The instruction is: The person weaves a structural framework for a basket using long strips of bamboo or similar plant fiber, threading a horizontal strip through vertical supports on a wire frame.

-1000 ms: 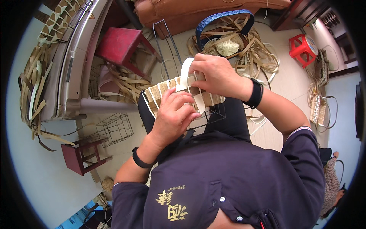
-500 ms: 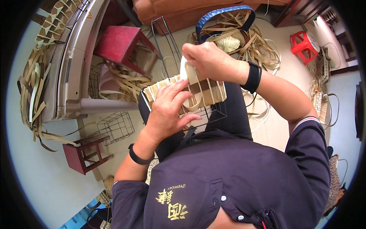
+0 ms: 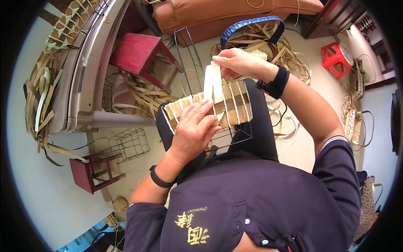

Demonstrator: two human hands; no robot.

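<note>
A basket on a black wire frame rests across my lap, one side covered with tan and brown strips crossed by thin pale bands. A pale, flat strip stands up from that side in a narrow fold. My right hand pinches its upper end between thumb and fingers. My left hand lies over the near left part of the covered side, its fingers curled at the strip's base. A small loop of strip shows by its fingertips; what lies under the palm is hidden. The tall wire handle rises beyond the basket.
A red wooden stool and loose tan strips are at the left. Beyond my right hand, more strips surround a blue braided handle. A bare wire frame, a dark red stool and a red plastic stool stand around me.
My right hand has moved slightly right and turned, and the pale strip now stands more upright in a visible fold. My left fingers have curled closer together over the basket.
</note>
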